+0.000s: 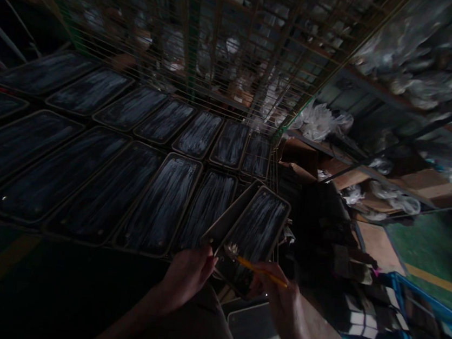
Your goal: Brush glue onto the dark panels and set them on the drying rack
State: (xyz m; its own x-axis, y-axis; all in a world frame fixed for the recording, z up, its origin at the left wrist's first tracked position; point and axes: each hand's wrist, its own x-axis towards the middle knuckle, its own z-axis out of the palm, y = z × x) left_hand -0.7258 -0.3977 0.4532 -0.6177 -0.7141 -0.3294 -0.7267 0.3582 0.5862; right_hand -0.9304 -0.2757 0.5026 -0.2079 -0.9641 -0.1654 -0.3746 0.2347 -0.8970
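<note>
My left hand [187, 276] is closed on the near left edge of a dark rectangular panel [263, 220] with rounded corners, which is tilted up. Pale streaks cover the panel's face. Between the fingers of my right hand [286, 301] is a brush [258, 267] with an orange handle, its pale bristles over the near left part of that panel. Directly left of it, a similar dark piece shows its side edge. More streaked panels, such as one nearby panel [161, 200], lie in two rows to the left.
Behind the panels stands a wire mesh cage wall [240, 40] with a green frame. Shelves at right hold clear plastic bags [321, 120] and cardboard boxes. A blue crate [401, 309] with dark blocks sits at lower right. Below my hands lies another dark panel [251, 325].
</note>
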